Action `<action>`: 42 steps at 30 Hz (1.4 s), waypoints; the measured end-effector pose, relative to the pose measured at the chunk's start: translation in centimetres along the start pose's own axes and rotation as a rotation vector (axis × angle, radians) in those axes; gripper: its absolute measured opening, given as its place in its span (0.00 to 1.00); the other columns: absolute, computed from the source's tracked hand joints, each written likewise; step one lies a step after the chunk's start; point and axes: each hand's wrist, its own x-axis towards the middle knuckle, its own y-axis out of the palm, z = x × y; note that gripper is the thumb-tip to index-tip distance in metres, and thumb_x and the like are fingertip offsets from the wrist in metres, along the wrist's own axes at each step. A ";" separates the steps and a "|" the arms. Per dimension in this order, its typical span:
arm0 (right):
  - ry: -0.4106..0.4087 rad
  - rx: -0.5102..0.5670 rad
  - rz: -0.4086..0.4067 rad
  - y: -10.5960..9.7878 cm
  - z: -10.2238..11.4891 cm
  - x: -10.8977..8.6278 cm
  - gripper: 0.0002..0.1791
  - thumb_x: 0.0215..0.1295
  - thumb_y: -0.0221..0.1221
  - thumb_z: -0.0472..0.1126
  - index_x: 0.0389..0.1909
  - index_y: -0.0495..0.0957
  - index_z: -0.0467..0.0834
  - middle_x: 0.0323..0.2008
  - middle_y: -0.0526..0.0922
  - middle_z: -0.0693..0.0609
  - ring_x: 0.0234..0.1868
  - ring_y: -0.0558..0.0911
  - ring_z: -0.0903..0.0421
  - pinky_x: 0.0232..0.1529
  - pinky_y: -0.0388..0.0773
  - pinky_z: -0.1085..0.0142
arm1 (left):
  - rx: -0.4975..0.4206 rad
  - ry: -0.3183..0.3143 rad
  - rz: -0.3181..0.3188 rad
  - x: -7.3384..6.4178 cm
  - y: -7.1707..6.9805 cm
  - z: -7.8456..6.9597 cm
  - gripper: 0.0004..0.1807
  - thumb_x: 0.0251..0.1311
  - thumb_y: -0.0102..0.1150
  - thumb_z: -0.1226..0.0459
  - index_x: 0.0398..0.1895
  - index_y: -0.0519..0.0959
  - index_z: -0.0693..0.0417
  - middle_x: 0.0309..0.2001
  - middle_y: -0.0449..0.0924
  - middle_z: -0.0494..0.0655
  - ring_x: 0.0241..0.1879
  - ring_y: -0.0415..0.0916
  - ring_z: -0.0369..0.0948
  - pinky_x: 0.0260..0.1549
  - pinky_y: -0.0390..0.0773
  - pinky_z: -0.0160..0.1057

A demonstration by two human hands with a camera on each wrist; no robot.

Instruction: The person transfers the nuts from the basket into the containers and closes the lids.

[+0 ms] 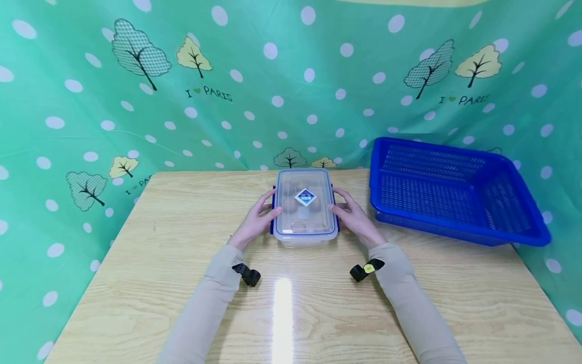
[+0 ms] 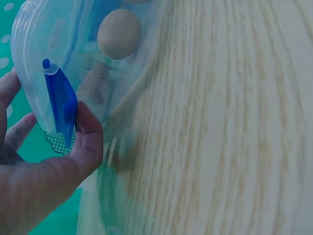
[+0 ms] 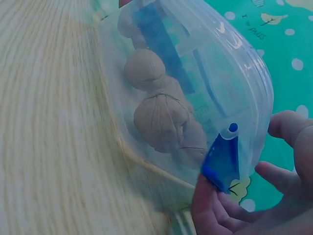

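A clear plastic food container [image 1: 303, 222] with a blue-edged lid stands on the table, a blue-and-white diamond label [image 1: 305, 197] on its top. My left hand [image 1: 254, 221] grips its left side, fingers at the flipped-out blue latch [image 2: 62, 105]. On the opposite side my right hand [image 1: 356, 220] holds the container, with a finger against the other blue latch [image 3: 222, 159]. Both thumbs lie along the lid's edges in the head view. Through the wall show several brownish round lumps; one is smooth [image 2: 119, 34], another wrinkled [image 3: 161, 122].
A large blue plastic basket [image 1: 432, 199] with slotted walls stands at the back right of the wooden table [image 1: 182, 263]. Behind hangs a green dotted cloth [image 1: 254, 101] with printed trees. Each wrist wears a small black camera [image 1: 250, 275].
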 end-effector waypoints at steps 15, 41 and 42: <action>-0.083 -0.077 -0.153 1.2 0.8 -0.5 0.40 0.67 0.58 0.39 0.76 0.49 0.42 0.59 0.65 0.42 0.42 0.75 0.51 0.34 0.72 0.68 | 0.034 0.000 -0.015 -0.7 0.0 -0.7 0.34 0.69 0.54 0.60 0.76 0.54 0.39 0.66 0.57 0.65 0.55 0.71 0.62 0.45 0.79 0.50; -0.058 0.096 -0.045 3.5 0.1 -1.0 0.41 0.75 0.47 0.40 0.77 0.30 0.48 0.75 0.35 0.44 0.74 0.37 0.47 0.70 0.35 0.50 | 0.104 0.106 -0.140 -0.7 1.0 -0.1 0.31 0.67 0.57 0.60 0.72 0.62 0.45 0.64 0.60 0.56 0.55 0.71 0.57 0.49 0.76 0.49; -0.057 0.098 -0.047 3.6 0.1 -1.0 0.41 0.75 0.47 0.40 0.77 0.30 0.48 0.75 0.36 0.44 0.74 0.38 0.47 0.70 0.36 0.50 | 0.099 0.107 -0.143 -0.7 1.0 -0.1 0.31 0.67 0.57 0.60 0.72 0.62 0.45 0.64 0.60 0.56 0.55 0.72 0.57 0.49 0.76 0.49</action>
